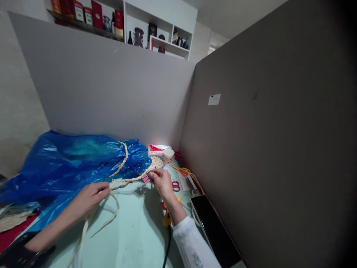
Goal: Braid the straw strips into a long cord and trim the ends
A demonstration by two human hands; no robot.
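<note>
A plaited straw cord [135,179] stretches between my two hands above the table. My left hand [96,194] is closed, pinching the cord's left end, where loose pale strands [83,234] hang toward the front. At the other end, my right hand [162,182] has its fingers closed at the edge of a pink clip [145,178], which sits on the cord. The exact grip of the fingertips is partly hidden. Another length of the plait [126,152] curves over a blue plastic bag [83,156] behind the left hand. A woven piece [157,162] lies just past the right hand.
Along the right side are a paper cup [168,155], red-handled scissors [175,186], a black-screened phone or tablet [212,227] and a yellow tool [166,219] beside a black cable [167,247]. Grey partitions [125,85] enclose the pale green table [125,238].
</note>
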